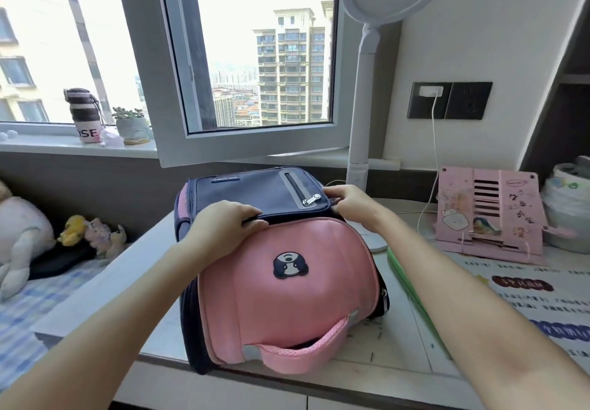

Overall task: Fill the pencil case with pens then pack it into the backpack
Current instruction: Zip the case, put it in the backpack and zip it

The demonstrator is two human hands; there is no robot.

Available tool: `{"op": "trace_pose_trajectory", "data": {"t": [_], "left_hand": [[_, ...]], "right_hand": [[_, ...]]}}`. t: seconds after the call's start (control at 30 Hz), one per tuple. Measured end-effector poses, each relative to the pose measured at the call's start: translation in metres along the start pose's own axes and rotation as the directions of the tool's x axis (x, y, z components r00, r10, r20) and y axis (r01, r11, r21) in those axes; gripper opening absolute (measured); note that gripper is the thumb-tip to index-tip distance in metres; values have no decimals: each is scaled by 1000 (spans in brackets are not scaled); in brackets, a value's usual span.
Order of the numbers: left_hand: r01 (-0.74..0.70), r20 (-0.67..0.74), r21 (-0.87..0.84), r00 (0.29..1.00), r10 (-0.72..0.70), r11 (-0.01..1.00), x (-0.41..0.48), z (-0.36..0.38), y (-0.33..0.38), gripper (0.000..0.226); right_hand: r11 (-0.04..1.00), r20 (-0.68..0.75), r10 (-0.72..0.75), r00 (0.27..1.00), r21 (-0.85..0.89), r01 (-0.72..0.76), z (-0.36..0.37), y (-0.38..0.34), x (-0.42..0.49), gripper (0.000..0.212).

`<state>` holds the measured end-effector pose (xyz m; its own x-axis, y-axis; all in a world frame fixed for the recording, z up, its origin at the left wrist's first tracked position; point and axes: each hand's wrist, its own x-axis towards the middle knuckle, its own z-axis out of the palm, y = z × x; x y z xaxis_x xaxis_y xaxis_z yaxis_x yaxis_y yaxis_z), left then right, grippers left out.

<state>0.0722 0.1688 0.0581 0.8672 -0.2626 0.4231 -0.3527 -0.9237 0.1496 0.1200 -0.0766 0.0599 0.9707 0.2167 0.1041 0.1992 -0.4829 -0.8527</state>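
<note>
The surface [367, 368] is carrying a pink and navy backpack [287, 285] that is lying flat along its left edge, with a pink book stand [491, 214] sitting well apart at the right. The left hand [223, 221] is clamping down on the seam where the pink panel meets the navy top, while the right hand [348, 200] is pinching the backpack's far right corner. The pencil case is not showing anywhere.
</note>
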Motion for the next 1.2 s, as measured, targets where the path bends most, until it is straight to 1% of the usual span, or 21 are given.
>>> {"op": "trace_pose_trajectory", "data": {"t": [0.07, 0.17, 0.2, 0.23, 0.33, 0.4, 0.47, 0.5, 0.53, 0.6, 0.67, 0.7, 0.73, 0.77, 0.8, 0.83, 0.87, 0.97, 1.03, 1.1, 1.2], "left_hand": [[-48, -42, 113, 998, 53, 992, -1, 4, 2, 35], [-19, -94, 122, 995, 31, 992, 0, 10, 6, 37], [-8, -110, 118, 994, 21, 993, 0, 12, 7, 37], [1, -124, 112, 992, 13, 994, 0, 13, 8, 38], [24, -173, 77, 985, -11, 997, 0, 16, 9, 38], [32, -198, 47, 980, -22, 998, 1, 20, 9, 38], [34, -218, 12, 976, -30, 999, -1, 23, 9, 37], [24, -228, -21, 973, -28, 999, -1, 23, 8, 36], [5, -235, -70, 972, -21, 998, -2, 23, 7, 32], [-27, -234, -249, 972, -33, 968, -6, 18, 4, 19], [-2, -194, -487, 975, -106, 873, -9, 9, 0, 7], [24, -193, -569, 968, -163, 822, -11, 5, -1, 5], [43, -221, -596, 951, -215, 802, -14, 3, -3, 6], [48, -293, -536, 926, -239, 843, -17, 3, -5, 10], [51, -376, -412, 900, -221, 910, -21, 4, -5, 17], [58, -427, -279, 887, -178, 958, -25, 6, -1, 25], [75, -429, -178, 892, -146, 981, -30, 7, 5, 33], [168, -318, 40, 937, -147, 985, -35, 17, 32, 49], [225, -262, 181, 949, -173, 957, -31, 25, 50, 51], [268, -211, 248, 953, -218, 931, -28, 31, 63, 44], [304, -147, 257, 951, -273, 918, -25, 35, 67, 26]], "right_hand": [[994, -41, -43, 998, -103, 38, 2, 4, 0, 36], [953, -185, -83, 979, -301, 24, 1, 11, -1, 20], [916, -230, -93, 969, -401, -7, -2, 11, -3, 17], [863, -270, -97, 958, -502, -54, -5, 9, -6, 19], [699, -336, -134, 932, -699, -152, -3, -9, -20, 27], [575, -331, -231, 915, -805, -145, 14, -27, -30, 22], [500, -292, -323, 900, -860, -99, 42, -43, -40, 16], [491, -272, -354, 895, -868, -69, 58, -49, -44, 17], [510, -262, -378, 888, -860, -37, 74, -55, -47, 18], [610, -261, -390, 883, -792, 36, 105, -61, -52, 19], [718, -270, -402, 875, -685, 118, 127, -54, -57, 21], [762, -282, -415, 865, -628, 161, 132, -47, -61, 20], [786, -309, -440, 843, -587, 195, 133, -38, -66, 18], [788, -352, -475, 807, -578, 211, 132, -26, -70, 15], [777, -394, -503, 769, -596, 203, 129, -14, -74, 16], [756, -418, -523, 742, -629, 179, 126, -4, -78, 20], [733, -422, -534, 732, -663, 152, 124, 4, -80, 25], [700, -430, -510, 745, -711, 69, 125, 13, -82, 38], [705, -476, -484, 735, -709, 5, 126, 15, -83, 39], [705, -526, -448, 723, -706, -76, 124, 20, -84, 42], [680, -553, -378, 742, -710, -183, 119, 26, -86, 49]]}}
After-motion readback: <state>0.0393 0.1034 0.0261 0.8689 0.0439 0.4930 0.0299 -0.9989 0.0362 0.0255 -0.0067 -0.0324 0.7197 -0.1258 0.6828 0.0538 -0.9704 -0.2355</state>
